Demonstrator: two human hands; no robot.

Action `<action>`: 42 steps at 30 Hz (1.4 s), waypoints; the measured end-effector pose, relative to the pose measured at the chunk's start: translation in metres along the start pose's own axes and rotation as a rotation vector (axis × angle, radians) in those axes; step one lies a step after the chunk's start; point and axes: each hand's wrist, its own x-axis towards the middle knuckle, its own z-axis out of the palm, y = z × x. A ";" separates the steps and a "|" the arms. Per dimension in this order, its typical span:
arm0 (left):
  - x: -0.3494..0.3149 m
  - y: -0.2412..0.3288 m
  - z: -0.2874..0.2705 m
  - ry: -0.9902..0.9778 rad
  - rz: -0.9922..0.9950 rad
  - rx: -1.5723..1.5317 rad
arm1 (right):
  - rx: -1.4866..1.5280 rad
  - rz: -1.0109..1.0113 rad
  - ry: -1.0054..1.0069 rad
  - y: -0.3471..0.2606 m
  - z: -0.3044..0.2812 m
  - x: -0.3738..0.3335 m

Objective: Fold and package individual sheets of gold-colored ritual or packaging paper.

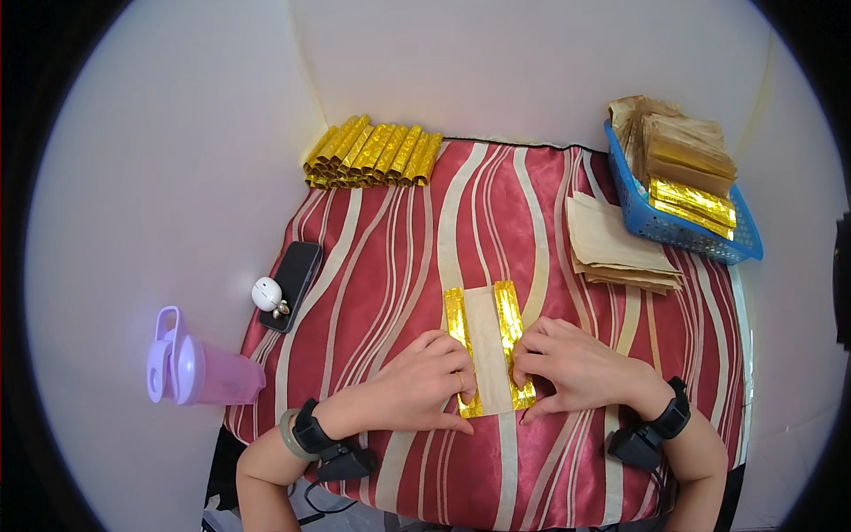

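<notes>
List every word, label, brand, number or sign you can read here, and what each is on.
No text is legible anywhere.
Gold-edged paper in the middle: no readable characters; the foil glares.
Small white case: any marking is too small to read.
Dark phone, purple bottle: nothing readable.

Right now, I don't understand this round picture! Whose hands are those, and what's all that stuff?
There's no robot: these are a person's own left hand and right hand. A camera on their head looks down, and its wide lens bends straight edges. Each hand touches one of the gold edges of a tan paper; I can't tell whether it pinches or presses. The paper lies on a striped cloth. Far left are gold rolls; nearer, a dark phone and a purple bottle. Right are a paper stack and a blue basket of papers.
</notes>
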 end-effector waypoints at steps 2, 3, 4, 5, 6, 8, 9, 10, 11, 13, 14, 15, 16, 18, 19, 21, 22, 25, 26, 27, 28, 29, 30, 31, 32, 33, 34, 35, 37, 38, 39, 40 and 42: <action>-0.001 0.000 0.002 -0.011 -0.021 0.024 | 0.006 -0.008 0.021 0.001 0.001 -0.001; -0.001 0.001 0.001 -0.012 -0.022 0.023 | 0.007 -0.008 0.021 0.001 0.002 -0.001; -0.001 0.002 0.001 -0.018 -0.028 0.034 | 0.014 -0.012 0.022 0.002 0.002 -0.001; 0.000 0.003 0.000 -0.024 -0.034 0.046 | 0.022 -0.017 0.022 0.002 0.002 -0.001; -0.001 0.002 0.001 -0.024 -0.034 0.046 | 0.022 -0.016 0.022 0.003 0.002 -0.002; -0.001 0.001 0.004 -0.007 -0.059 0.036 | 0.044 -0.016 0.026 0.003 0.002 -0.002; -0.001 0.001 0.003 -0.007 -0.059 0.036 | 0.044 -0.015 0.026 0.003 0.002 -0.002; -0.001 0.003 0.002 -0.002 -0.054 0.026 | 0.057 -0.006 0.018 0.002 0.001 -0.002; -0.002 0.003 0.001 0.002 -0.049 0.016 | 0.070 0.002 0.011 0.002 0.001 -0.002; -0.004 0.002 0.003 0.013 -0.055 -0.002 | 0.087 -0.011 0.019 0.005 0.001 -0.003; -0.004 0.001 0.003 0.023 -0.061 -0.021 | 0.105 -0.025 0.028 0.007 0.001 -0.003; -0.005 0.001 0.003 0.022 -0.061 -0.021 | 0.105 -0.025 0.028 0.008 0.002 -0.003; -0.005 0.001 0.003 0.021 -0.079 -0.036 | 0.133 -0.029 0.041 0.010 0.003 -0.003; -0.005 0.002 0.004 0.017 -0.097 -0.053 | 0.162 -0.031 0.055 0.011 0.003 -0.003; -0.004 0.003 0.004 0.015 -0.127 -0.050 | 0.168 -0.026 0.062 0.010 0.004 -0.003; -0.003 0.005 0.004 0.010 -0.155 -0.049 | 0.177 -0.020 0.070 0.009 0.004 -0.003; -0.003 0.005 0.004 0.013 -0.159 -0.055 | 0.173 0.008 0.063 0.009 0.003 -0.002; -0.003 0.003 0.005 0.000 -0.127 -0.050 | 0.163 0.013 0.066 0.009 0.003 -0.002; -0.004 0.003 0.005 -0.014 -0.093 -0.037 | 0.156 -0.012 0.075 0.010 0.004 -0.002; -0.005 0.003 0.004 -0.014 -0.095 -0.036 | 0.157 -0.013 0.075 0.011 0.003 -0.002; -0.006 0.003 0.003 -0.019 -0.074 -0.001 | 0.141 -0.035 0.081 0.011 0.002 -0.003; -0.007 0.003 0.002 -0.023 -0.053 0.035 | 0.124 -0.057 0.086 0.011 0.001 -0.003; -0.006 0.003 0.000 -0.022 -0.051 0.034 | 0.123 -0.056 0.086 0.011 -0.001 -0.005; -0.007 0.003 -0.002 -0.006 -0.031 0.123 | 0.113 -0.041 0.064 0.009 -0.003 -0.006; -0.007 0.003 -0.004 0.010 -0.012 0.211 | 0.103 -0.026 0.042 0.009 -0.005 -0.005; -0.006 0.003 -0.005 0.013 -0.015 0.213 | 0.101 -0.030 0.041 0.007 -0.004 -0.005; -0.006 0.004 -0.006 0.057 -0.030 0.359 | 0.127 -0.034 0.045 0.005 -0.002 -0.005; -0.006 0.004 -0.007 0.101 -0.046 0.506 | 0.153 -0.039 0.049 0.003 0.000 -0.004; -0.007 -0.001 -0.004 0.138 -0.068 0.530 | 0.129 -0.064 0.039 -0.004 0.005 -0.002; -0.006 0.000 -0.003 0.143 -0.111 0.477 | 0.138 -0.063 0.049 -0.009 0.009 -0.001; -0.004 0.001 -0.003 0.147 -0.154 0.424 | 0.146 -0.063 0.060 -0.014 0.011 0.000; -0.002 0.002 -0.002 0.147 -0.153 0.423 | 0.142 -0.071 0.036 -0.020 0.012 0.001; 0.001 0.006 0.002 0.172 -0.204 0.371 | 0.170 -0.100 0.060 -0.026 0.021 0.002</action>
